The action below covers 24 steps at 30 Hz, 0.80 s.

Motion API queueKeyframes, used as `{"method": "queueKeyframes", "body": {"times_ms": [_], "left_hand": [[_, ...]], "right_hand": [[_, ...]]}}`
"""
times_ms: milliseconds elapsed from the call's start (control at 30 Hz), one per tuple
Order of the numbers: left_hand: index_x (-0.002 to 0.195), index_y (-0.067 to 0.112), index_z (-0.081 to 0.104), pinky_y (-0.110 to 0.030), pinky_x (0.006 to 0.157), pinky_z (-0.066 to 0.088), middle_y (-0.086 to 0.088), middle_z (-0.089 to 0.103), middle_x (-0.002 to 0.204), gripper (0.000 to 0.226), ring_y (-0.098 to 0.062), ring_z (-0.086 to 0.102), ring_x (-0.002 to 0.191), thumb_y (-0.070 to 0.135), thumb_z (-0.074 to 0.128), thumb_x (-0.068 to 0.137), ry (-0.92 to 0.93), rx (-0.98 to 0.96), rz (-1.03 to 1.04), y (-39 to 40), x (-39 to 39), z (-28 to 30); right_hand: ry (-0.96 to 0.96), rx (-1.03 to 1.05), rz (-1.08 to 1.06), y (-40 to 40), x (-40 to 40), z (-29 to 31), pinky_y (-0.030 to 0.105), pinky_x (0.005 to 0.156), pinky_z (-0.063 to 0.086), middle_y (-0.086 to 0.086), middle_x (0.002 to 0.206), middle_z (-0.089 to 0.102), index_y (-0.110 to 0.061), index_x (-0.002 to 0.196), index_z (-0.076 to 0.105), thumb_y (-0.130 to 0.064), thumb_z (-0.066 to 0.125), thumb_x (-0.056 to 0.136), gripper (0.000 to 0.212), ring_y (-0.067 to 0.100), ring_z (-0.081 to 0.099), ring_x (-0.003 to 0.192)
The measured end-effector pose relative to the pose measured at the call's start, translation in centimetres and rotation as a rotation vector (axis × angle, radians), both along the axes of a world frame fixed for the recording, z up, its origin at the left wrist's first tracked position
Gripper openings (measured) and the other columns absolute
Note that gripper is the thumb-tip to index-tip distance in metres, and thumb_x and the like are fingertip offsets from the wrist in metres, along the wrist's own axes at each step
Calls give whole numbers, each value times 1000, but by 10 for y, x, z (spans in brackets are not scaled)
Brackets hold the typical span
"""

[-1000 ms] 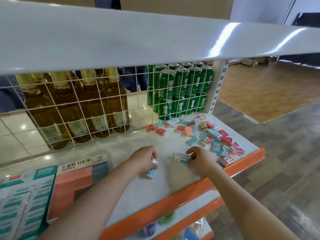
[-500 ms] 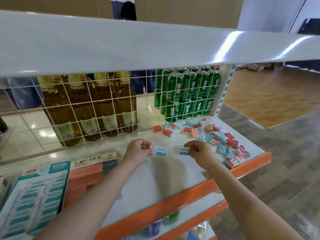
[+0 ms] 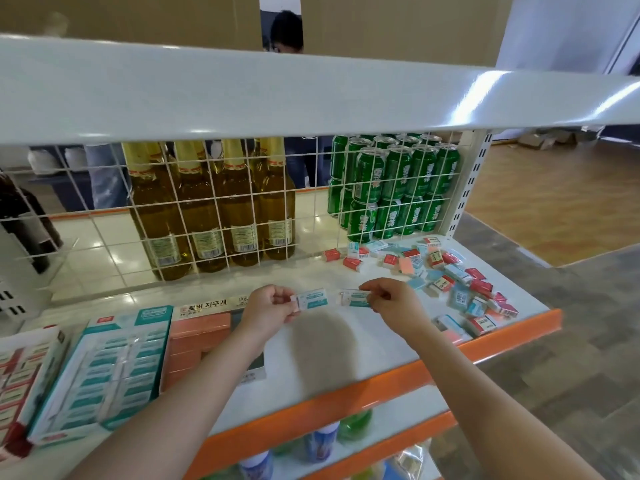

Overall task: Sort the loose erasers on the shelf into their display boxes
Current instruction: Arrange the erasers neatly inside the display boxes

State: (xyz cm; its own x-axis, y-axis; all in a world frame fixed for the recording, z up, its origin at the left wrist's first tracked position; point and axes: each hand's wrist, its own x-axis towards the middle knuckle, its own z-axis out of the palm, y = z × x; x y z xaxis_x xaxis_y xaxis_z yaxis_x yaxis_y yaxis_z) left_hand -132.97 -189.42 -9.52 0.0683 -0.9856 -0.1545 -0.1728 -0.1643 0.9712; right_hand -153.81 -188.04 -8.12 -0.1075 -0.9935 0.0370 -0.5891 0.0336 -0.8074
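Two small white-and-teal wrapped erasers are being held up above the white shelf board with the orange front lip (image 3: 346, 362), one in each of our hands. Our left hand (image 3: 268, 311) is pinching its white-and-teal eraser (image 3: 311, 298) by the left end between thumb and fingertips, and our right hand (image 3: 394, 304) is pinching the other teal-printed eraser (image 3: 354, 298) by its right end; the two erasers are lying nearly end to end, close but apart. We are seeing the print on both wrappers only as blur.

Well to the right, a scattered heap of loose red, teal and salmon erasers (image 3: 446, 278) is lying on the shelf. At the left, a teal-and-white cardboard display box (image 3: 104, 372) is sitting filled with rows of teal erasers, just beside a salmon-coloured display box with a white header card (image 3: 197, 341), whose right side our left forearm is covering. A red-and-white display box (image 3: 24, 372) is being cut off by the left edge.

Behind the white wire grid (image 3: 207, 216), amber glass bottles (image 3: 214, 209) and green drink cans (image 3: 391, 185) are standing, their tops hidden by the white upper shelf (image 3: 277, 95).
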Motion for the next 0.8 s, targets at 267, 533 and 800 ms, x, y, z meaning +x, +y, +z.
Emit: {"method": "queueKeyframes", "body": {"times_ms": [267,533,800], "left_hand": [[105,10,62,-19,70,54,-8,63,104,19,-18,62,96,0,57,89,-105,-77,132,22,22,13],[105,21,63,-11,57,44,3,62,106,19,-12,57,94,9,55,92,-290,-144,285,52,61,20],[109,19,63,-18,77,40,1,62,114,20,-8,51,96,12,55,92,-461,-150,348,71,122,25]], "right_hand": [[-2,-10,56,-1,28,7,9,53,35,1,90,57,-9,110,65,1,47,89,29,16,49,82],[12,-11,147,8,72,10,7,52,35,4,108,61,-12,109,65,-5,48,92,25,13,52,88],[22,-9,208,18,139,12,12,66,42,6,118,62,-12,114,64,-8,49,94,26,12,51,95]]}}
